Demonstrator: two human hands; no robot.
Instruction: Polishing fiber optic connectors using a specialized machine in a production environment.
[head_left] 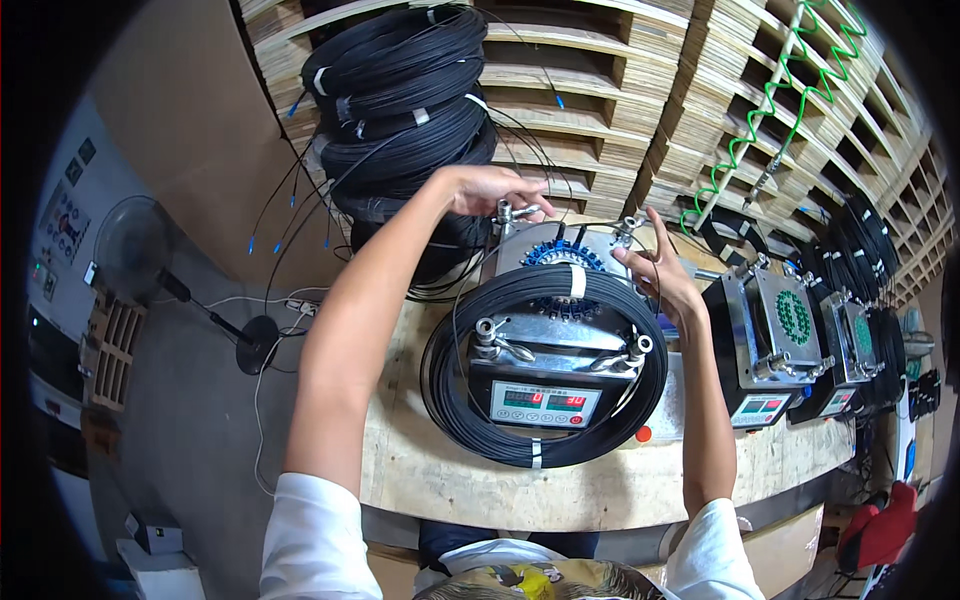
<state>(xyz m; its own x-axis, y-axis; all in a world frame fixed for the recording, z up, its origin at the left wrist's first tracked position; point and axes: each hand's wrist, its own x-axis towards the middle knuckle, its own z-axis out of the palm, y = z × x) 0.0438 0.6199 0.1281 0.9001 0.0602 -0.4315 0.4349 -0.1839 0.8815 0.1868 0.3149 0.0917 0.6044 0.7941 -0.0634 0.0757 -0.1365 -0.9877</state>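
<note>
A machine with a silver clamped plate [545,333] stands on the bench in front of me. A round fixture of blue cable connectors [560,256] sits on its top. Around its body hangs a coil of black cable [445,400] tied with white tape. At the far left corner, my left hand [490,190] has its fingers curled on a clamp lever [508,212]. My right hand [668,275] is at the far right clamp post [627,230], its thumb and forefinger spread on either side. The lit display panel [545,403] faces me.
Stacked black cable coils [400,110] rise at the back left, loose ends with blue tips hanging down. Two similar machines [770,330] stand to the right. Wooden pallets [560,70] form the back. A fan [140,250] stands on the left floor. A green coiled hose [770,100] hangs behind.
</note>
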